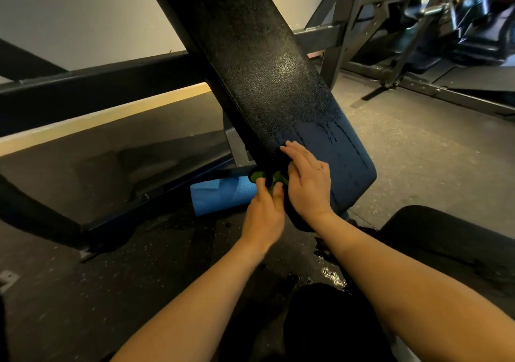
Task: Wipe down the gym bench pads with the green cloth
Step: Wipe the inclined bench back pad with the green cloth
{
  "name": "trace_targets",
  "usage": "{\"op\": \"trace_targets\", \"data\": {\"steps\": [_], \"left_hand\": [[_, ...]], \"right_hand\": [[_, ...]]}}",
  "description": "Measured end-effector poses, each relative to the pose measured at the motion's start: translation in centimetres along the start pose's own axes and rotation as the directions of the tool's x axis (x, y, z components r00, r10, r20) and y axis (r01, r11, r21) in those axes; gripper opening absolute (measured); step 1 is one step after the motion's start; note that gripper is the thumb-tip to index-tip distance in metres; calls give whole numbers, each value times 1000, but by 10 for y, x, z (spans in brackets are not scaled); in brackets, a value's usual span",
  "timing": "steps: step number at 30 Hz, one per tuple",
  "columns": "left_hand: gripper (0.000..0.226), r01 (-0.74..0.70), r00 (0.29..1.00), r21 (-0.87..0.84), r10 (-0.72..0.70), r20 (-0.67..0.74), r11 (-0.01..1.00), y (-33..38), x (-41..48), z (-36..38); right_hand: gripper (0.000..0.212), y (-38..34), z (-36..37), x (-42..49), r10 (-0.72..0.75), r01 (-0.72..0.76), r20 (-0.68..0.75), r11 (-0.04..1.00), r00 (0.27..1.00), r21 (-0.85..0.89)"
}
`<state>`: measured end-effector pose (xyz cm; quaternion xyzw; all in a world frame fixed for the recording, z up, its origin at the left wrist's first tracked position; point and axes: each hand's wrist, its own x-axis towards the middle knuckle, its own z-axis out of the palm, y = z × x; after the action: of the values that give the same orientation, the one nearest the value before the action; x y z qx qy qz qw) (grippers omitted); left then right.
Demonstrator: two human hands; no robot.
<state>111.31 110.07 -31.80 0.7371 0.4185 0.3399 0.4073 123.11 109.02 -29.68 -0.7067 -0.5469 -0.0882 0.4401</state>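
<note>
A long black back pad [259,63] slants from the top centre down to the middle of the view, and its lower end looks wet with streaks. My left hand [263,211] pinches a small bunch of the green cloth [274,179] at the pad's lower left edge. Most of the cloth is hidden behind my fingers. My right hand [306,183] lies on the pad's lower end beside the cloth, fingers stretched toward the wet patch. The black seat pad [451,239] shows at the lower right.
A blue perforated cloth or mat [223,197] lies on the floor behind my left hand. Dark steel frame beams [92,91] cross the left side. Another machine [434,44] stands at the back right. Water spots [331,274] glisten on the dark rubber floor.
</note>
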Motion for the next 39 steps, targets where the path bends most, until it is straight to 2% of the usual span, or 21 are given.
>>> {"op": "trace_targets", "data": {"steps": [3,6,9,12,16,20,23,26,28,31,33,35,37,39], "left_hand": [[25,-26,997,-31,24,-75,999,5,9,-7],[28,5,969,-166,-46,-241,986,20,36,-20],[29,48,953,-240,-117,-279,969,31,54,-22],[54,106,959,-222,-159,-236,969,30,46,-8],[60,106,969,-183,-143,-203,977,26,28,2],[68,140,987,-82,-146,-73,987,23,-3,13],[55,126,991,-20,-125,44,992,14,-26,19],[37,90,980,41,-96,176,995,-1,-43,22],[31,78,977,51,-87,194,996,-6,-47,18],[37,70,992,50,-74,103,996,2,-37,8],[49,103,993,-88,-109,-56,991,14,-19,-4],[44,79,976,-259,-129,-178,962,26,3,-11],[42,76,969,-343,-150,-194,936,30,17,-8],[52,115,971,-342,-177,-158,933,28,17,2]], "right_hand": [[40,2,1,-1,4,-4,-28,1000,1000,-18],[38,4,2,-1,68,-68,-68,998,995,-4],[38,4,2,-2,57,-59,-69,998,996,-27],[41,4,1,-1,65,-68,-54,997,996,-42],[46,9,0,-10,61,-61,7,996,998,-64],[50,15,0,-23,46,-47,39,998,998,39],[50,13,-3,-22,57,-58,7,996,998,71],[47,16,-8,-30,20,-20,-20,1000,1000,-23],[46,19,-13,-36,11,-11,-11,999,1000,-47],[44,22,-16,-39,12,-13,-24,999,1000,-40],[44,21,-15,-40,13,-15,-28,998,1000,-55],[45,18,-13,-41,25,-27,-26,997,999,-72],[46,17,-12,-41,33,-34,-16,996,999,-82],[46,17,-15,-42,30,-31,-6,997,1000,-65]]}}
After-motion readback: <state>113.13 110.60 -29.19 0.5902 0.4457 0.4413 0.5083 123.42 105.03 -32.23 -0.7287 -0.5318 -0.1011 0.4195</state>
